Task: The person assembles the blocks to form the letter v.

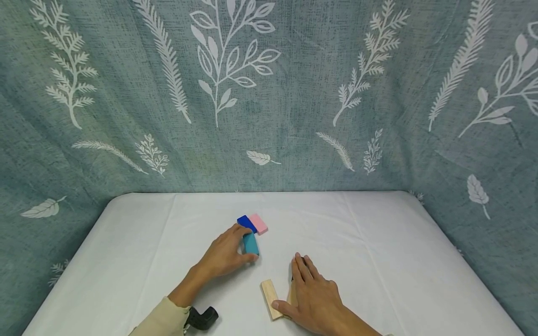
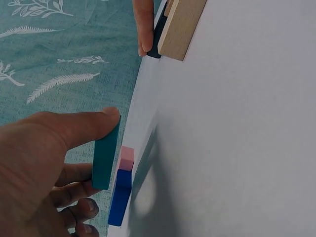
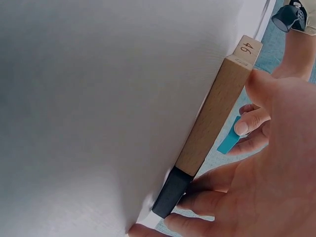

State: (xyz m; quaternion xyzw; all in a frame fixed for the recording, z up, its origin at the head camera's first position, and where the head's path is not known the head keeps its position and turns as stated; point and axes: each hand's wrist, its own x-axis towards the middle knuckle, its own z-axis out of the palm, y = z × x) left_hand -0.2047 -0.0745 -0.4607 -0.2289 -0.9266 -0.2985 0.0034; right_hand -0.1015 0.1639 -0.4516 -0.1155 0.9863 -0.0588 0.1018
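Note:
Between the thumb and fingers of my left hand [image 1: 227, 252] is a teal block [image 1: 251, 244], pinched at its two ends. In the left wrist view the teal block [image 2: 105, 160] stands out above the cloth. Just past it lie a blue block [image 1: 246, 223] and a pink block [image 1: 258, 224], side by side. My right hand [image 1: 313, 298] lies palm down with straight fingers over a brown wooden block [image 3: 215, 118] and a black block [image 3: 173, 192] set end to end. Its thumb touches a paler wooden block [image 1: 269, 296], whose end carries the number 46.
A white cloth [image 1: 336, 233] covers the table. Behind it hangs a blue-green curtain [image 1: 294, 116] with white leaf prints. A black wrist camera [image 1: 203, 319] is strapped at the left sleeve [image 1: 166, 317].

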